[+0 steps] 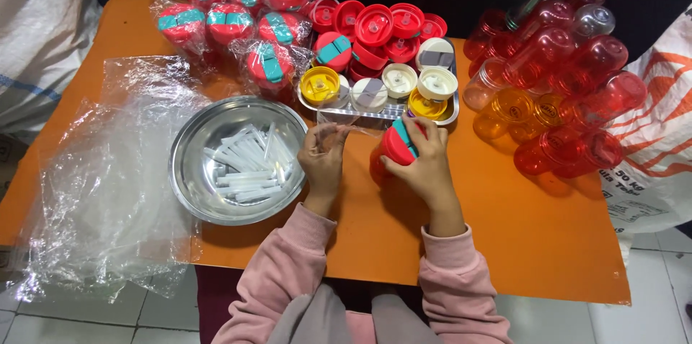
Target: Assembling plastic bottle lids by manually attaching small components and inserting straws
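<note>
My right hand (425, 160) grips a red plastic bottle with a red lid and teal flip cap (395, 144), lying tilted over the orange table (504, 236). My left hand (322, 159) pinches the edge of a clear plastic bag (346, 126) whose mouth is at the bottle. A steel bowl (189, 171) holding several white straws (249, 164) stands just left of my left hand. Both sleeves are pink.
A metal tray (453, 113) behind my hands holds yellow, white and red lids. Bagged red bottles (231, 23) lie at the back left, loose red and orange bottles (555, 92) at the right. Clear plastic sheets (108, 171) cover the left side. White sacks flank the table.
</note>
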